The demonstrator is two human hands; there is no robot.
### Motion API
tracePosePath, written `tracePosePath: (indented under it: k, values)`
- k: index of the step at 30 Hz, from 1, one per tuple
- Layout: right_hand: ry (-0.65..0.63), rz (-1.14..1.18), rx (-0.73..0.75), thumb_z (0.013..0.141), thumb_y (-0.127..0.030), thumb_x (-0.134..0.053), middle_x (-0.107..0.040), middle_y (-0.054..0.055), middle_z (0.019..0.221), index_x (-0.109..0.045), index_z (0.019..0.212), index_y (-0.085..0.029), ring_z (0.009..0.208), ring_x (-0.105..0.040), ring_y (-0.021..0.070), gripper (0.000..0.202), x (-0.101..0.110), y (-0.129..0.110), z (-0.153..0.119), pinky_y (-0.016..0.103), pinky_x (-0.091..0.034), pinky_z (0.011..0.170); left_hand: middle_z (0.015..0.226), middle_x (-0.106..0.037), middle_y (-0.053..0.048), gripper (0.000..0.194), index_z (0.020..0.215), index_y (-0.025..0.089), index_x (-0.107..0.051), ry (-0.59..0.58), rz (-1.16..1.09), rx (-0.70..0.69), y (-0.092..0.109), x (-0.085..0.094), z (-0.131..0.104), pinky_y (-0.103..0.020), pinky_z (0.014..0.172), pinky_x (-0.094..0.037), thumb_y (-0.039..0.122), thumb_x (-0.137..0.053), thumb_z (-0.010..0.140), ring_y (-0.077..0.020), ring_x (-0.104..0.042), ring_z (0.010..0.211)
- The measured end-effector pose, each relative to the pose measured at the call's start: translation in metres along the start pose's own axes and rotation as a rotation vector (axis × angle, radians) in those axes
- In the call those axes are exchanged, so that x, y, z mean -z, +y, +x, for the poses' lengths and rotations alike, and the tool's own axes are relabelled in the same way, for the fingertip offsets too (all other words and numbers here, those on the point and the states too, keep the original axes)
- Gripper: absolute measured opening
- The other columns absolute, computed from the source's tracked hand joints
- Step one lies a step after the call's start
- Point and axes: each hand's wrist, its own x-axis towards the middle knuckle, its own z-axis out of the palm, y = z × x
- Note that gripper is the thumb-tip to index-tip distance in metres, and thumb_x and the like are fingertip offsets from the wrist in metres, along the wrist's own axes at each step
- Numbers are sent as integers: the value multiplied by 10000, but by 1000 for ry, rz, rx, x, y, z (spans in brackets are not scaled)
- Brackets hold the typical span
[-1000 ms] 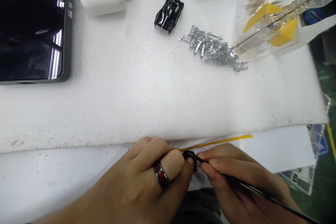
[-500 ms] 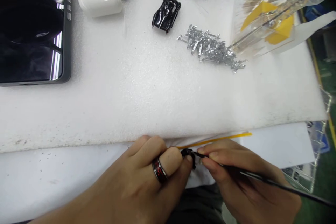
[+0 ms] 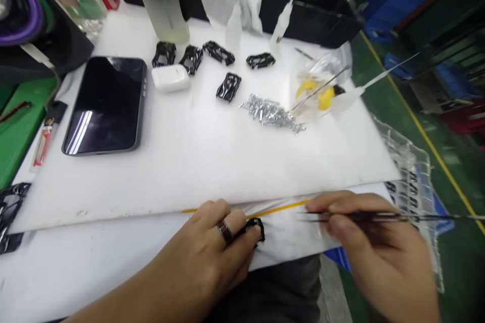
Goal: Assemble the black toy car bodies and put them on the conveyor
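Note:
My left hand (image 3: 212, 252), with a dark ring on one finger, is closed on a small black toy car body (image 3: 259, 226) at the table's front edge. The fingers cover most of that body. To its right, my right hand (image 3: 373, 242) grips black tweezers (image 3: 359, 216), blurred by motion. Their two tips point left, apart from the car body, and I cannot make out anything between them. A heap of small silver parts (image 3: 271, 112) lies on the white foam sheet (image 3: 182, 171), beyond both hands. Several more black car bodies (image 3: 229, 87) rest behind it.
A dark phone (image 3: 108, 106) and a white earbud case (image 3: 170, 78) lie at the left. A clear bag with yellow pieces (image 3: 325, 98) and a white dropper bottle (image 3: 348, 98) are at the right. A yellow strip (image 3: 282, 209) runs along the foam's front edge.
My right hand has drawn the tweezers away from the car body to the right. My left hand keeps its hold. The head view has tilted up, showing more of the table's back.

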Motion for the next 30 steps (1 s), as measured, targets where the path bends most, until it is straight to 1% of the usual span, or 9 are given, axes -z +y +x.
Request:
tracePosePath:
  k: [3, 6, 9, 12, 16, 19, 24, 26, 30]
  values:
    - [166, -385, -116, 916, -419, -742, -722, -16, 825, -722, 1096, -289, 672, -658, 176, 223, 34, 15, 38, 284, -496, 600, 885, -613, -66, 114, 1061, 142, -655, 11, 25, -9, -2, -4, 0, -336, 618, -499, 140, -569, 986, -201, -503, 767]
    - [108, -674, -235, 923, -434, -676, -688, -7, 715, -661, 1295, -216, 654, -646, 225, 432, 56, 34, 82, 342, -446, 614, 900, -620, -67, 158, 1087, 150, -661, 38, 39, -26, -4, -7, 0, -340, 632, -506, 107, -575, 962, -206, -510, 774]
    - [8, -798, -295, 918, -498, -667, -696, 17, 708, -606, 1390, -147, 717, -663, 271, 592, 60, 43, 108, 367, -435, 642, 925, -629, -67, 208, 1126, 162, -664, 67, 16, -34, -4, -8, 0, -345, 641, -511, 97, -596, 940, -213, -511, 785]
    - [68, -861, -258, 873, -642, -692, -705, 34, 741, -592, 1392, -148, 798, -672, 311, 724, 60, 40, 119, 390, -435, 689, 916, -623, -57, 230, 1125, 177, -675, 58, 3, -17, -3, -8, -1, -338, 646, -512, 88, -601, 926, -213, -509, 787]
    - [251, -769, -152, 817, -704, -722, -723, 63, 999, -603, 1299, -207, 844, -664, 281, 702, 62, 34, 139, 384, -449, 707, 915, -625, -47, 240, 1097, 199, -693, 56, -4, 2, -3, -6, -1, -329, 668, -514, 81, -610, 905, -210, -513, 797]
    - [195, -655, -124, 791, -660, -767, -701, 97, 1170, -563, 1355, -189, 871, -656, 269, 762, 63, 36, 161, 372, -455, 701, 908, -630, -47, 251, 1089, 207, -699, 59, -18, 1, -2, -6, -2, -319, 675, -511, 78, -616, 891, -207, -523, 806]
    - [125, -541, -92, 818, -495, -767, -718, 95, 931, -694, 943, -178, 794, -642, 268, 349, 58, 45, 185, 365, -444, 674, 914, -639, -66, 239, 1096, 193, -702, 51, -29, -2, 0, -3, -1, -335, 680, -520, 88, -604, 905, -218, -535, 819]
    - [171, -457, -63, 882, -422, -681, -719, 107, 918, -669, 910, -178, 818, -651, 273, 246, 55, 45, 182, 372, -469, 686, 899, -633, -64, 241, 1114, 189, -700, 43, -30, -2, 1, -3, -1, -344, 682, -521, 93, -604, 915, -220, -532, 816]
    - [177, -204, 7, 1003, -450, -530, -735, 90, 1125, -629, 1155, -212, 892, -699, 232, 299, 47, 38, 147, 336, -547, 686, 930, -628, -72, 236, 1167, 174, -687, 19, -20, 3, 0, -2, -1, -352, 702, -516, 123, -582, 962, -214, -523, 830]
